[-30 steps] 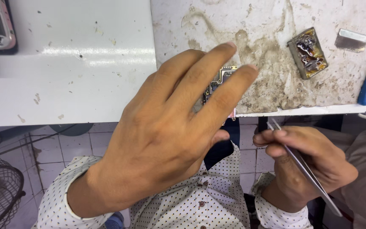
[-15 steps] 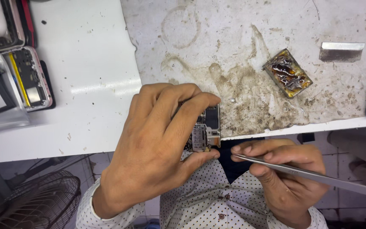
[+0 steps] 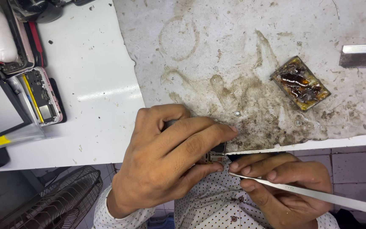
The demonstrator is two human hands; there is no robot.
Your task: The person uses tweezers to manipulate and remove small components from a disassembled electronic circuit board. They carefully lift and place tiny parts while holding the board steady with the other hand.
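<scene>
Left grip (image 3: 170, 161) pinches small circuit board (image 3: 214, 155); right grip (image 3: 276, 186) holds tweezers (image 3: 318, 196), long axis pointing left.

The tweezers (image 3: 318, 197) in my right hand (image 3: 284, 186) are smooth brushed metal with a dull shine, and the small circuit board (image 3: 214, 156) pinched in my left hand (image 3: 170, 169) looks matt, studded with tiny metal parts. The table (image 3: 94, 85) is glossy white laminate at its left, while the mat (image 3: 250, 63) over its right part is rough, matt and stained brown. Near the right edge, the flux-caked block (image 3: 300, 82) gleams wet and glossy, and the metal bar (image 3: 363, 55) looks flat and satin.
</scene>
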